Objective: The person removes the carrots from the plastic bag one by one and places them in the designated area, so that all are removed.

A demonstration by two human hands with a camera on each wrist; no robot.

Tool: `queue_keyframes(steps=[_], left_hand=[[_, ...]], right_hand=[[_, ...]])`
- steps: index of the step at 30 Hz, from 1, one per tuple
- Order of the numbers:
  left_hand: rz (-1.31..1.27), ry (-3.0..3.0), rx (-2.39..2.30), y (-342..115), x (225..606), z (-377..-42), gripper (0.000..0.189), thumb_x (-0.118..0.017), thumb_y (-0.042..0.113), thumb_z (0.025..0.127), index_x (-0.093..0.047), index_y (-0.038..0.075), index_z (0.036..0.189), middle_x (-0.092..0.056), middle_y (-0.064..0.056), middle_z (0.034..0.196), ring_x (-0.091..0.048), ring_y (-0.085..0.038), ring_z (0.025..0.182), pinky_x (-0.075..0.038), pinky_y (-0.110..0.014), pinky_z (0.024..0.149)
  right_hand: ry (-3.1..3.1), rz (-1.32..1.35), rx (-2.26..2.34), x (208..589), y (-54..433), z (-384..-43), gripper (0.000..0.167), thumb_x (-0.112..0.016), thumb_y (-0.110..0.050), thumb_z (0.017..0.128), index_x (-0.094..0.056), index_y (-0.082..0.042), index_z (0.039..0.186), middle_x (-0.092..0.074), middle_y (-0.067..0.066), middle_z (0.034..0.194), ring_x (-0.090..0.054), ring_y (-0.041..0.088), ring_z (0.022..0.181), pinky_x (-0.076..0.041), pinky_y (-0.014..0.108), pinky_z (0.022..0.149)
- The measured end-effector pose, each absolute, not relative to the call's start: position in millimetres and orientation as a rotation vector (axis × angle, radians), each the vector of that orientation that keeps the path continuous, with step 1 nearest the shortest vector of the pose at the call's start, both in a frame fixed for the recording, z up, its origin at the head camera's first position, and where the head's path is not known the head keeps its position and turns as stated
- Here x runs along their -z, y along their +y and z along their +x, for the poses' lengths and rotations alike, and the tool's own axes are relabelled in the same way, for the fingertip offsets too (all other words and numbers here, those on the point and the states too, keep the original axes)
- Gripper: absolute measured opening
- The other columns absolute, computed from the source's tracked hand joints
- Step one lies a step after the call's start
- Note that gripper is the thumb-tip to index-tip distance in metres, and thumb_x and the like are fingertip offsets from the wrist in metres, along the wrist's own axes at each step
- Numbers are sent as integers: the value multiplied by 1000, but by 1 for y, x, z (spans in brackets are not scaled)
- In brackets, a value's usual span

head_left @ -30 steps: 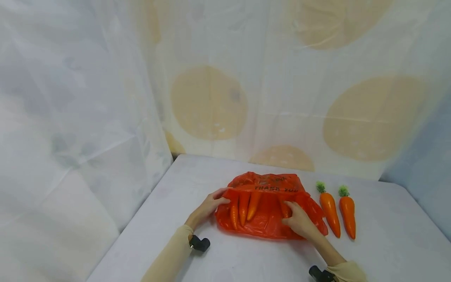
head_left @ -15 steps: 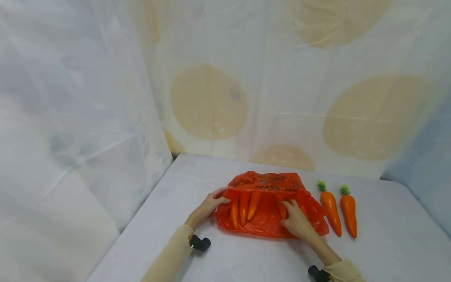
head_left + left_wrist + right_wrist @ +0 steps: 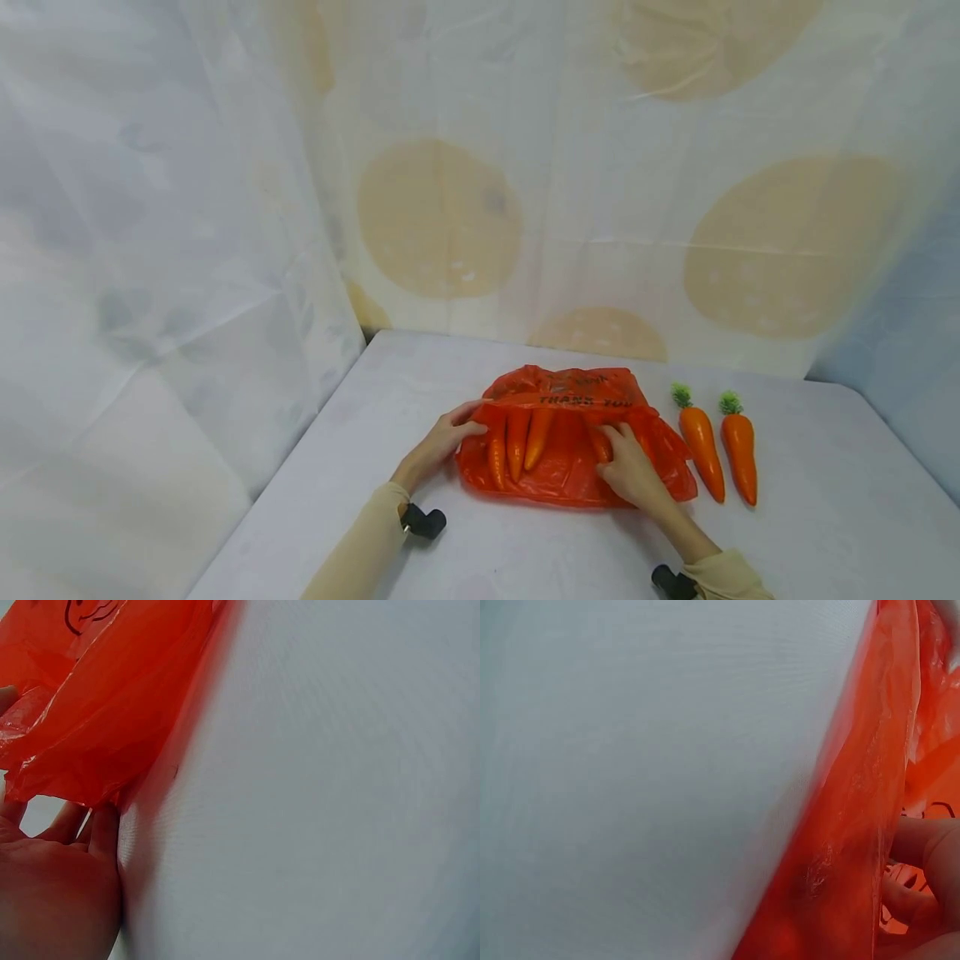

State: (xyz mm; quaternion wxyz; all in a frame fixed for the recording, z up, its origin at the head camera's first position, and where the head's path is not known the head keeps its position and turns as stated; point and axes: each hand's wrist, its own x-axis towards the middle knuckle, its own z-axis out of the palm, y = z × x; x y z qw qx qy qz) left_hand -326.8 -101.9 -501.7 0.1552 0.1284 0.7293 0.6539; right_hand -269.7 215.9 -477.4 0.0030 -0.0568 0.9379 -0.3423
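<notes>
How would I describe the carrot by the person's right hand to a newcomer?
On the white table lies a red bag printed THANK YOU. In its right half is the carrot, beside the right hand. That sets it apart from the three carrots grouped at the bag's left and two green-topped carrots outside.

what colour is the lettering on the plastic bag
The lettering is black, showing best in the head view.

One thin red plastic bag [image 3: 564,462]; two orange carrots with fluffy green tops [image 3: 739,458] outside; four smooth tapered orange carrots [image 3: 537,439] visible inside; two black wrist cameras [image 3: 424,522]; one white bench [image 3: 817,500].
</notes>
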Motion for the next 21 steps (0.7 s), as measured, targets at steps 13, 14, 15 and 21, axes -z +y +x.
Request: queue_keyframes(steps=[13, 14, 15, 21], left_hand=[[359, 2100, -1881, -102, 503, -328, 50, -61, 27, 95, -51, 25, 144, -54, -2, 143, -50, -24, 129, -39, -47, 112], [359, 2097, -1883, -102, 503, -328, 50, -61, 27, 95, -51, 25, 144, -54, -2, 143, -50, -24, 129, -38, -47, 112], [361, 2097, -1882, -102, 503, -328, 50, -61, 27, 95, -51, 25, 144, -54, -2, 143, -50, -24, 129, -38, -48, 112], [373, 2092, -1884, -102, 503, -328, 50, -61, 28, 95, -50, 24, 144, -54, -3, 143, -49, -24, 130, -36, -49, 113]], right_hand=[[2914, -108, 1116, 469, 213, -270, 61, -62, -4, 85, -42, 8, 141, -42, 28, 141, -47, 43, 119, -39, 65, 103], [2908, -96, 1120, 468, 212, -270, 61, -62, -4, 86, -42, 8, 142, -42, 29, 141, -47, 43, 119, -39, 65, 103], [2902, -85, 1123, 468, 212, -271, 61, -63, -4, 86, -41, 8, 142, -41, 29, 141, -46, 44, 119, -39, 65, 103], [2895, -49, 1129, 467, 213, -271, 60, -64, -5, 86, -43, 9, 141, -45, 29, 138, -47, 42, 116, -42, 64, 101]])
